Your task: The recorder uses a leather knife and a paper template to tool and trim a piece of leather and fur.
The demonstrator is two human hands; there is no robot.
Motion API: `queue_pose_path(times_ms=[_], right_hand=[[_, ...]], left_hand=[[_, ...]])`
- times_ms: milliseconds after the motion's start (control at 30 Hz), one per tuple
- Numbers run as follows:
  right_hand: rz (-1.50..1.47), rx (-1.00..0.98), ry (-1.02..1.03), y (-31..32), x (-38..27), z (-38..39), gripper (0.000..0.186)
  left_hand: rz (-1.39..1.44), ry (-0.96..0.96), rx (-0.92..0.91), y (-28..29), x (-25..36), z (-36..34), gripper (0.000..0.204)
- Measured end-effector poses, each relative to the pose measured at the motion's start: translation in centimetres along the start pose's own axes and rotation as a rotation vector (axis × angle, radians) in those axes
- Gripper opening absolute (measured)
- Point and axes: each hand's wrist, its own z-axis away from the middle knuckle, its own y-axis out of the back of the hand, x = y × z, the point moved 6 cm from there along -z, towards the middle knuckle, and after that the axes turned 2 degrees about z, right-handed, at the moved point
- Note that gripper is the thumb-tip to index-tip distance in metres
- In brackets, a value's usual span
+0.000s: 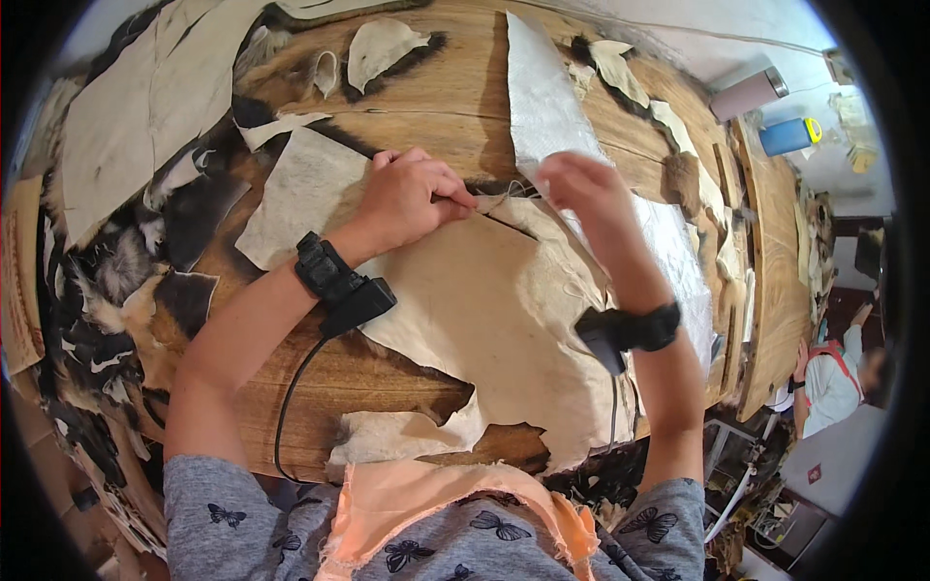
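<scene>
A large cream hide (pixel 455 310), pale side up, lies on the wooden table in front of me, with a dark slit near its top edge. My left hand (pixel 417 194) pinches that top edge between thumb and fingers, where loose pale strands (pixel 513 191) show. My right hand (pixel 591 194) is raised just right of there, a little blurred, its fingers curled together; what they hold, if anything, is too small to make out. A silver sheet (pixel 541 92) runs behind and under the hide on the right.
Pale and dark fur scraps (pixel 194 218) cover the table's left side, more (pixel 620 73) line the back. At back right are a pink tumbler (pixel 746 94) and a blue bottle (pixel 790 137). Another person (pixel 831 382) works beyond the wooden board (pixel 775 290) at the right.
</scene>
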Motion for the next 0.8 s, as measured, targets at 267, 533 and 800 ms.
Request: queue_pose_path(times_ms=[267,533,800], right_hand=[[-0.415,0.367,0.351,25.0,-6.0,2.0,0.018],[-0.149,0.738,0.232,34.2,0.2,11.8,0.036],[-0.398,0.436,0.483,33.1,-3.0,23.6,0.027]], left_hand=[[0.022,-0.007,0.008,-0.2,0.3,-0.2,0.008],[-0.068,-0.033,-0.054,-0.1,0.9,0.1,0.013],[-0.083,0.004,-0.075,0.0,0.8,0.3,0.015]])
